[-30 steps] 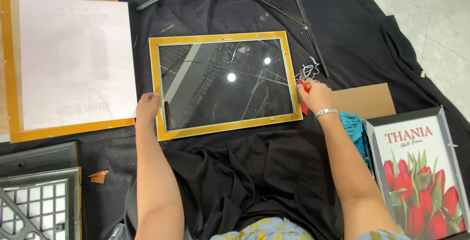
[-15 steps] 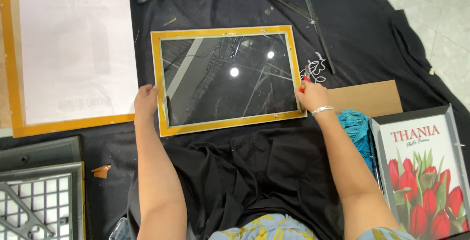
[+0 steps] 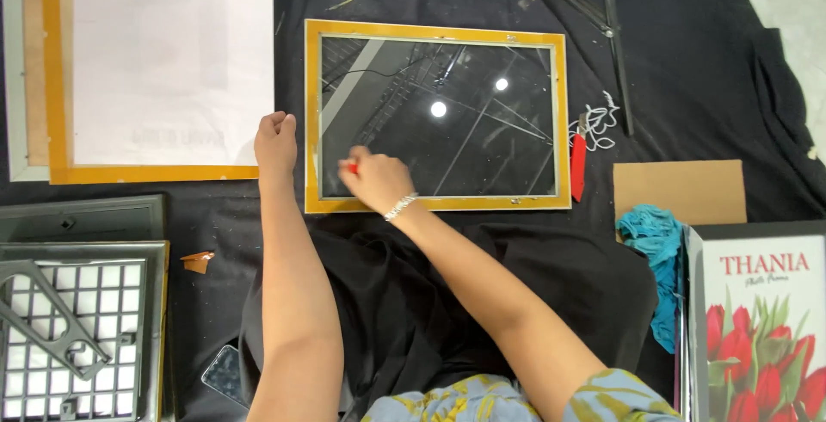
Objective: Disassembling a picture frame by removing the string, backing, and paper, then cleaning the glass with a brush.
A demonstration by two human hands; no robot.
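Gold picture frame [image 3: 436, 30] flat on black cloth [image 3: 705, 61]. Right hand [image 3: 376, 179] over lower-left glass, fingers [image 3: 361, 166] pinching small red tool [image 3: 352, 167]. Left hand [image 3: 275, 140] fisted, fingers curled tight, just beside frame's left edge.

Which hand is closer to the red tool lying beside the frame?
Right. The right hand rests on the glass, nearer the red tool. The left hand sits beyond the frame's far edge.
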